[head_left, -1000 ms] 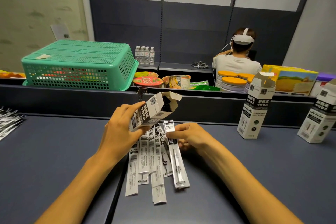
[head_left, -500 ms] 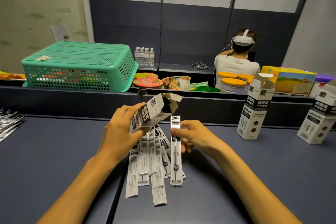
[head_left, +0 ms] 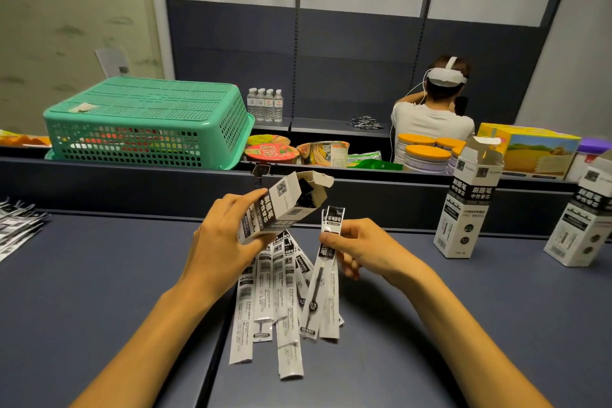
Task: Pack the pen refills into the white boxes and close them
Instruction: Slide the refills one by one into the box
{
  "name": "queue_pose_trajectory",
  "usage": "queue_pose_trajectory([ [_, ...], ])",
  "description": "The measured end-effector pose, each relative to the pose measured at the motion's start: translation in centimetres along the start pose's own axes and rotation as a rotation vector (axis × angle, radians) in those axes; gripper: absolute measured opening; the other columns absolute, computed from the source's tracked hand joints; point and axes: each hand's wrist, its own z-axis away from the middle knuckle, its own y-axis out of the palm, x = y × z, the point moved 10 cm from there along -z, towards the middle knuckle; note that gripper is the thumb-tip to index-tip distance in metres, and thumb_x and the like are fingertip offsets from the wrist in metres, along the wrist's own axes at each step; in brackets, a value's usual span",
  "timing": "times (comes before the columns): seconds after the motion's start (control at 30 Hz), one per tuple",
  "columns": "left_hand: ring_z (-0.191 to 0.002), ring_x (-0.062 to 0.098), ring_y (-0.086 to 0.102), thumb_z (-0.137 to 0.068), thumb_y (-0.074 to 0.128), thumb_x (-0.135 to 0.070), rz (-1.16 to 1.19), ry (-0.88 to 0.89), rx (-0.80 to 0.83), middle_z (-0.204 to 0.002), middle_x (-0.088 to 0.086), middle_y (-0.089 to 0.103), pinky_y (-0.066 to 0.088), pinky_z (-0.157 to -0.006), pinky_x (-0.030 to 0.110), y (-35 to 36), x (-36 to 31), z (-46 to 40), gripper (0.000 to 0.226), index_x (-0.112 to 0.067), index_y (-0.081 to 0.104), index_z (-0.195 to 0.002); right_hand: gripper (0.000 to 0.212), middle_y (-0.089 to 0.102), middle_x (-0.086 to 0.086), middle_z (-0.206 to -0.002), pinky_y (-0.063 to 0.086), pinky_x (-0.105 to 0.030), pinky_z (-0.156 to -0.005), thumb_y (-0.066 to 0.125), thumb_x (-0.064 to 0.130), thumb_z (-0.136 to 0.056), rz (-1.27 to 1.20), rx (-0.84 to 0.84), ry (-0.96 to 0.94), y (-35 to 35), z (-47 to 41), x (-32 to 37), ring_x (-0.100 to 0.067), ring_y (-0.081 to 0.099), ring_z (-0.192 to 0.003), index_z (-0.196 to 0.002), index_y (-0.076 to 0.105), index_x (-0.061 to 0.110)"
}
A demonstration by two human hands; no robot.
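Note:
My left hand [head_left: 225, 235] grips a white box [head_left: 281, 205] with black print, tilted on its side above the table, its open flap end pointing up and right. My right hand [head_left: 361, 248] pinches two packaged pen refills [head_left: 326, 262] near their top, holding them upright just right of the box mouth. Several more packaged refills [head_left: 268, 295] lie fanned on the dark table under both hands. Two other white boxes stand upright with open flaps at the right, one [head_left: 470, 205] nearer and one [head_left: 586, 219] at the frame edge.
More refill packets [head_left: 16, 225] lie at the table's left edge. Behind a dark divider sit an upturned green basket [head_left: 145, 119], noodle cups [head_left: 271, 152], water bottles [head_left: 265, 104], orange-lidded tubs [head_left: 427, 156] and a yellow carton [head_left: 536, 149]. A person [head_left: 437, 109] sits beyond, back turned.
My right hand picked refills off the pile and raised them upright beside the box mouth. My left hand kept the box tilted in the same place.

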Motion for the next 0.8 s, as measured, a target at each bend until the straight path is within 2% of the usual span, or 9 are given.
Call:
queue_pose_trajectory([
  [0.13, -0.102, 0.011, 0.053, -0.074, 0.081, -0.028, 0.001, 0.006, -0.001, -0.113, -0.007, 0.057, 0.055, -0.079, 0.039, 0.0, -0.1, 0.0, 0.071, -0.027, 0.048, -0.137, 0.021, 0.061, -0.011, -0.066, 0.049, -0.024, -0.047, 0.059, 0.022, -0.096, -0.087, -0.084, -0.096, -1.7, 0.8, 1.7, -0.015, 0.057, -0.049, -0.092, 0.064, 0.002],
  [0.23, -0.101, 0.010, 0.052, -0.074, 0.081, -0.028, -0.006, 0.004, -0.002, -0.112, -0.008, 0.056, 0.054, -0.079, 0.038, -0.1, -0.1, 0.0, 0.072, -0.028, 0.048, -0.138, 0.023, 0.065, -0.009, -0.066, 0.052, -0.026, -0.050, 0.061, 0.024, -0.091, -0.172, -0.183, -0.187, -4.0, 2.4, 2.9, -0.019, 0.060, -0.053, -0.090, 0.065, 0.002],
  [0.43, -0.100, 0.009, 0.052, -0.074, 0.081, -0.027, -0.016, 0.015, 0.001, -0.111, -0.008, 0.056, 0.054, -0.078, 0.036, 0.1, -0.1, 0.0, 0.073, -0.029, 0.046, -0.138, 0.026, 0.071, -0.005, -0.066, 0.054, -0.025, -0.050, 0.060, 0.026, -0.087, -0.450, -0.590, -0.421, -9.6, 6.6, 4.9, -0.015, 0.063, -0.049, -0.087, 0.062, 0.000],
  [0.5, -0.100, 0.009, 0.052, -0.074, 0.081, -0.029, -0.017, 0.016, 0.000, -0.111, -0.009, 0.056, 0.054, -0.078, 0.033, 0.0, -0.1, 0.0, 0.073, -0.029, 0.047, -0.138, 0.026, 0.071, -0.001, -0.065, 0.055, -0.024, -0.052, 0.060, 0.026, -0.089, -0.427, -0.699, -0.470, -10.3, 7.4, 5.4, -0.013, 0.065, -0.051, -0.090, 0.061, -0.001],
  [0.6, -0.100, 0.009, 0.052, -0.074, 0.081, -0.030, -0.016, 0.019, -0.001, -0.111, -0.009, 0.056, 0.054, -0.078, 0.033, 0.1, -0.1, 0.0, 0.072, -0.028, 0.047, -0.138, 0.014, 0.072, 0.007, -0.067, 0.054, -0.019, -0.057, 0.060, 0.020, -0.093, -0.346, -0.804, -0.532, -10.6, 8.0, 6.4, -0.012, 0.068, -0.055, -0.091, 0.062, 0.006],
  [0.8, -0.101, 0.009, 0.052, -0.073, 0.081, -0.028, -0.016, 0.023, 0.004, -0.111, -0.008, 0.056, 0.052, -0.079, 0.032, 0.1, -0.2, -0.1, 0.072, -0.028, 0.048, -0.138, 0.002, 0.072, 0.013, -0.074, 0.058, -0.026, -0.063, 0.061, 0.023, -0.092, -0.246, -0.880, -0.664, -10.0, 8.3, 8.0, -0.013, 0.071, -0.062, -0.092, 0.063, 0.023],
])
